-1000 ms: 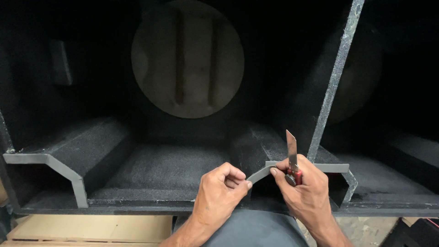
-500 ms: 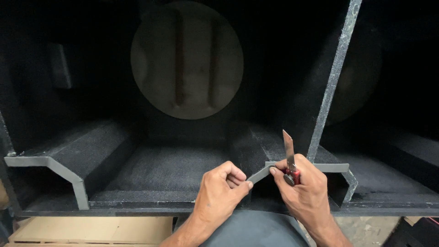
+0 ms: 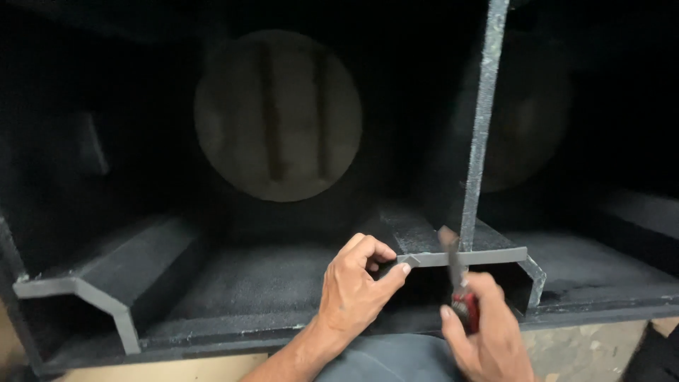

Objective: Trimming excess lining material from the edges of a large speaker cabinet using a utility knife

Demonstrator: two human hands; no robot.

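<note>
Inside a black carpeted box (image 3: 233,283), round cutout (image 3: 278,115) at the back. Left hand (image 3: 353,293) pinching the grey edge of the angled ledge (image 3: 460,256). Right hand (image 3: 488,336) closed around a red-handled knife (image 3: 458,283), blade up, slightly blurred, just beside the upright divider (image 3: 481,127). Open floor to the left.

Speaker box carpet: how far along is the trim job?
Done: dark carpet covers the box floor and the left angled block. In hand: the left hand pinches the carpet at the grey front edge of the right block; the right hand holds a red-handled knife, blade up beside that edge. Left: grey edges are bare on both blocks and the upright divider; the round opening is empty.
</note>
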